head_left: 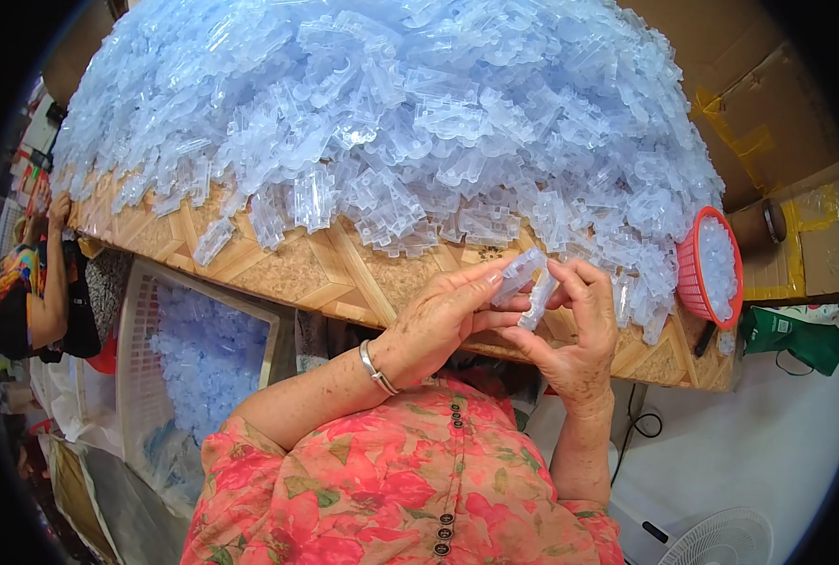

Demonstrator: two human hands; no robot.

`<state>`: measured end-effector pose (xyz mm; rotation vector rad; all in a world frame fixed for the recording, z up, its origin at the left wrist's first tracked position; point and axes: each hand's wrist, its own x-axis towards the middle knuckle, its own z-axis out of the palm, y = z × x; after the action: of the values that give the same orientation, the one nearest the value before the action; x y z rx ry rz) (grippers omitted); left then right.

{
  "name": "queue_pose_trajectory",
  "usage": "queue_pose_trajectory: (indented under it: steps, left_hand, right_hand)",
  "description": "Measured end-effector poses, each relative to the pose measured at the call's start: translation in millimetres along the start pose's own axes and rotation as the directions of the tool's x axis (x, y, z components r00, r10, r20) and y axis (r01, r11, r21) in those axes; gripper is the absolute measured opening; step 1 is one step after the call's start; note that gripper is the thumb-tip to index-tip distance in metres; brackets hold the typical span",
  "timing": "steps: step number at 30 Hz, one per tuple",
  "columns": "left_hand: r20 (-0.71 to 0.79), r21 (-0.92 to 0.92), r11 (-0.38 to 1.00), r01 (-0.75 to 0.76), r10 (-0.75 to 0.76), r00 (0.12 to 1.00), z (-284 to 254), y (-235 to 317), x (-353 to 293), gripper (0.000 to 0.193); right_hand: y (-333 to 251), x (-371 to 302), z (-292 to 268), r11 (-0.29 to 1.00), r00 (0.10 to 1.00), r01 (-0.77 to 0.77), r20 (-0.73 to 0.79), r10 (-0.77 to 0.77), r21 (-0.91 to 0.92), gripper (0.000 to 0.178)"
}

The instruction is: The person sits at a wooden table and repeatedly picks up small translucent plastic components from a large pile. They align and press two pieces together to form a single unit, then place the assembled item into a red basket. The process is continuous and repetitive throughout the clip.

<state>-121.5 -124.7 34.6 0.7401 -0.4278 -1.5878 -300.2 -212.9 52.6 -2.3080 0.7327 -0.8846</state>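
My left hand (pixel 443 315) and my right hand (pixel 575 330) meet at the near edge of a wooden patterned table (pixel 344 273). Each pinches a small clear pale-blue plastic piece: the left one (pixel 516 275) and the right one (pixel 539 299) touch each other between my fingertips. A silver bangle sits on my left wrist. A huge heap of the same clear plastic pieces (pixel 391 113) covers most of the table just beyond my hands.
A red basket (pixel 692 278) holding plastic pieces stands at the table's right end. A white crate (pixel 142 348) with more pieces sits below left. Another person (pixel 38 292) is at the far left. Cardboard boxes, a green bag and a white fan (pixel 725 537) lie to the right.
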Motion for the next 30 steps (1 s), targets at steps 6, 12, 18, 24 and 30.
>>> queue_pose_trajectory:
  steps: [6, 12, 18, 24, 30]
  left_hand:
    - [0.006, -0.144, 0.989, 0.041, -0.040, 0.999, -5.2, -3.2, 3.5, 0.044]
    - [0.002, -0.211, 0.977, 0.007, -0.007, 1.000, -6.2, -7.3, 4.5, 0.044]
    - [0.009, -0.215, 0.975, -0.050, 0.053, 0.999, -3.0, -3.5, 3.9, 0.045]
    - [-0.057, -0.162, 0.973, -0.161, 0.154, 0.986, -3.1, 4.3, 2.1, 0.047]
    - [-0.044, -0.176, 0.973, -0.152, 0.146, 0.988, -5.5, 1.3, 2.1, 0.047]
  right_hand:
    - [-4.3, 7.9, -8.3, 0.993, 0.995, 0.099, 0.038, -0.097, -0.071, 0.068]
    - [-1.5, 0.7, -2.1, 0.998, 0.993, -0.028, 0.120, 0.022, 0.054, 0.069]
    - [-2.7, 0.7, 4.0, 0.998, 0.999, 0.043, -0.028, -0.044, -0.048, 0.073]
    - [8.2, -6.5, 2.0, 0.919, 0.973, -0.223, -0.135, 0.188, -0.325, 0.074]
    - [-15.8, -2.9, -7.7, 0.789, 0.843, -0.478, 0.052, 0.536, -0.387, 0.066]
